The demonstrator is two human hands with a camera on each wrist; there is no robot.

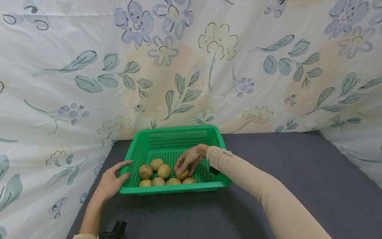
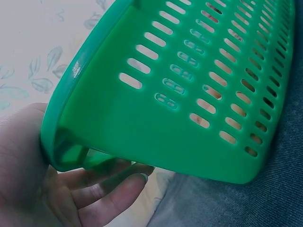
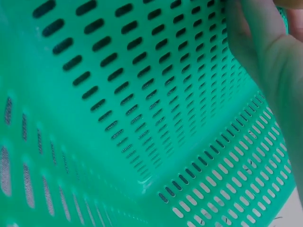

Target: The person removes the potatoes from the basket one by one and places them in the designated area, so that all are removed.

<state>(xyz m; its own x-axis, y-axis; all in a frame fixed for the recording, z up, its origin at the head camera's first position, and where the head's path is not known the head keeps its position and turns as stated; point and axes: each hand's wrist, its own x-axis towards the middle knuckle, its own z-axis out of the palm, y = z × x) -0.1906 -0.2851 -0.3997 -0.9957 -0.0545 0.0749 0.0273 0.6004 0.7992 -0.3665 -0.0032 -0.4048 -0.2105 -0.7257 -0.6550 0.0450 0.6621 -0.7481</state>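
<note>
A green plastic basket (image 1: 146,191) with slotted walls holds several potatoes (image 1: 163,171), gathered in its left and front part. My right hand (image 1: 192,159) reaches in from the right and holds one potato (image 1: 182,174) from above, thumb and fingers around it. In the right wrist view that hand (image 3: 272,56) is at the upper right, its fingertips mostly cut off. On the basket's left side my left hand (image 1: 111,181) grips the rim. The left wrist view shows the fingers of this hand (image 2: 90,189) below the rim on the outside.
The basket stands on a dark grey table (image 1: 277,159), close to its back edge. Behind and to the left hangs a white floral cloth (image 1: 185,66). A black strap piece (image 1: 114,230) sits at the left wrist.
</note>
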